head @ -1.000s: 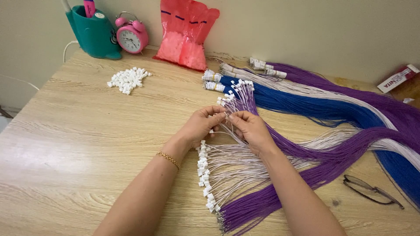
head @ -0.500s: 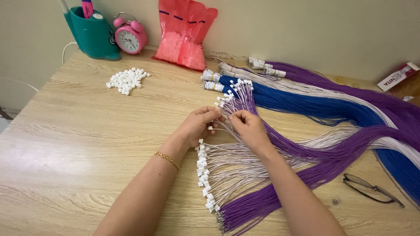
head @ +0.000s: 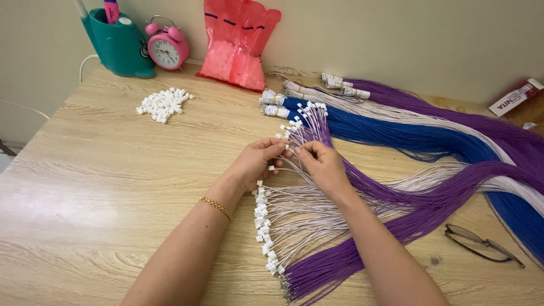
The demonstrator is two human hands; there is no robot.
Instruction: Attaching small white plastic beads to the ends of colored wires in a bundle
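Nearest the front edge of the counter, a fan of pale wires lies with small white plugs on their ends, too many to count, and a purple wire bundle runs beside it. Just beyond, the left hand and right hand meet fingertip to fingertip. Each grip is pressed together, pinching a thin wire end and what looks like a white plug between them, above the fan at the middle of the counter. To do this well, I judge the wire tip should be held short and straight, lined up with the plug's opening, and pushed squarely so it does not bend.

One pair of glasses lies at the right edge. Farther back sit one loose pile of white plugs and one blue wire bundle. Along the far edge stand one teal holder, one pink alarm clock and one pink bag.
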